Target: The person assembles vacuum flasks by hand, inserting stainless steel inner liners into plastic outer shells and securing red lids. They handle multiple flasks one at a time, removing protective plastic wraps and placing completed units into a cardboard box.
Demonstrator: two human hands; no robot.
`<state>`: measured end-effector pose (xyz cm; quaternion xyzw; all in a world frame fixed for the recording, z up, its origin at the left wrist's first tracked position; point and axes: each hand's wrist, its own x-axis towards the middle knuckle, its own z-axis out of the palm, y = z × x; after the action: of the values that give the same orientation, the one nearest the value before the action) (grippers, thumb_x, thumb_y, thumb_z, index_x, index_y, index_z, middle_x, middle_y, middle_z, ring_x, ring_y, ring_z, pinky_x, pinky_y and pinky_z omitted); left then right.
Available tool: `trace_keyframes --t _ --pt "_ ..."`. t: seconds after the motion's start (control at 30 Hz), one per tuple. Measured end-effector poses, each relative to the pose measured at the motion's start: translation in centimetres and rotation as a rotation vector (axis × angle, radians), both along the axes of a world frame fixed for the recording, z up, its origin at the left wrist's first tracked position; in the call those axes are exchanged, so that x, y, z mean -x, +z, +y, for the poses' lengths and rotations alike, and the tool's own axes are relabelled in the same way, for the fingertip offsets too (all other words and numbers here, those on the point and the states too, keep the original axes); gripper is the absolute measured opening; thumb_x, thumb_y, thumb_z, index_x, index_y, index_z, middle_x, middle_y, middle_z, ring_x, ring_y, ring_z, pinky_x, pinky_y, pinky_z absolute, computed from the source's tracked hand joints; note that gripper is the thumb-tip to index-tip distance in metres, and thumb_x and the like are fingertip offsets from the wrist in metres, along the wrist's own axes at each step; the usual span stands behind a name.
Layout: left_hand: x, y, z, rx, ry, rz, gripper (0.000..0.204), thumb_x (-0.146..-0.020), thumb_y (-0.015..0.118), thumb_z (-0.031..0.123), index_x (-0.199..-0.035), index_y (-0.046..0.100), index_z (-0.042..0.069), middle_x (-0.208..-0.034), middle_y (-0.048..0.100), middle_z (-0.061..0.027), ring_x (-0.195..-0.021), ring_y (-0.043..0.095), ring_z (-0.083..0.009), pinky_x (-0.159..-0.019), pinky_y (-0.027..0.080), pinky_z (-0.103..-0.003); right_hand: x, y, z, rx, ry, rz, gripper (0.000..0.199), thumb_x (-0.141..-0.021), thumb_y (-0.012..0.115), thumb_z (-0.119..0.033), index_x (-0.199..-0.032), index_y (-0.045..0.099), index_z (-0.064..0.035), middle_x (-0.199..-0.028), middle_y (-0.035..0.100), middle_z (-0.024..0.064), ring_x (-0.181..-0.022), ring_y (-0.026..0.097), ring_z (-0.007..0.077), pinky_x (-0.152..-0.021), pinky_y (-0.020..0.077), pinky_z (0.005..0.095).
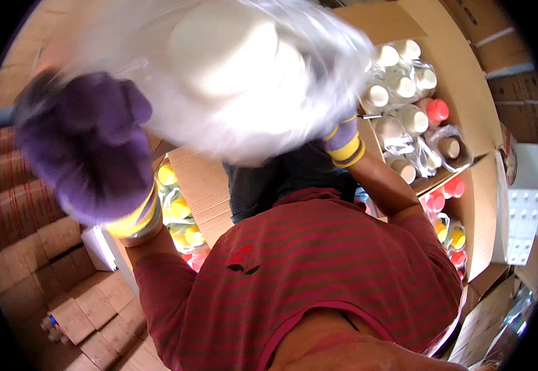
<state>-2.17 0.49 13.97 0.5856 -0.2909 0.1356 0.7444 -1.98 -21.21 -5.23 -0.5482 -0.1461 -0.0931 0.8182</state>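
A clear plastic-wrapped pack of white-topped bottles (225,55) is held up close in front of me, blurred by motion. My left hand (93,136), in a purple glove with a yellow cuff, is at the pack's left side with its fingers curled against the plastic. On the other side, my right hand (345,141), in a matching glove, reaches behind the pack's lower right edge. Its fingers are hidden by the pack. To the right, beyond that hand, an open cardboard box (460,117) holds several wrapped white-capped bottles (402,86) and a red-capped one (436,109).
Yellow-capped bottles (179,207) stand in a carton below my left forearm, beside a cardboard flap (204,191). More red- and yellow-capped bottles (451,210) are at my right elbow. Stacked brown cartons (89,309) fill the left; a white dotted box (525,210) stands far right.
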Motion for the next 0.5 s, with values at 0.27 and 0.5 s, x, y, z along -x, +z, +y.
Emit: trace_keyframes --t 0.27,0.5 --pt "8.7 -8.8 6.2 0.053 0.505 0.061 0.036 -0.097 0.049 0.036 -0.086 0.051 0.002 -0.059 0.043 -0.0026 -0.043 0.039 -0.013 -0.039 0.035 -0.027 2.2 -2.5 4.9 0.818 -0.287 -0.584 0.12 -0.052 0.081 -0.065 -0.142 0.035 0.0005 -0.141 0.036 0.0333 -0.128 0.04 0.0476 -0.105 0.0323 0.0554" --pt "11.3 -6.4 7.6 0.105 0.237 0.266 0.037 -0.092 0.045 0.032 -0.061 0.04 0.013 -0.045 0.034 0.0012 -0.039 0.034 -0.0119 -0.044 0.033 -0.029 -2.4 -4.7 5.2 0.791 -0.005 -0.408 0.107 -0.059 0.076 -0.058 -0.138 0.037 0.0015 -0.139 0.039 0.0287 -0.128 0.04 0.0438 -0.106 0.0306 0.0537"
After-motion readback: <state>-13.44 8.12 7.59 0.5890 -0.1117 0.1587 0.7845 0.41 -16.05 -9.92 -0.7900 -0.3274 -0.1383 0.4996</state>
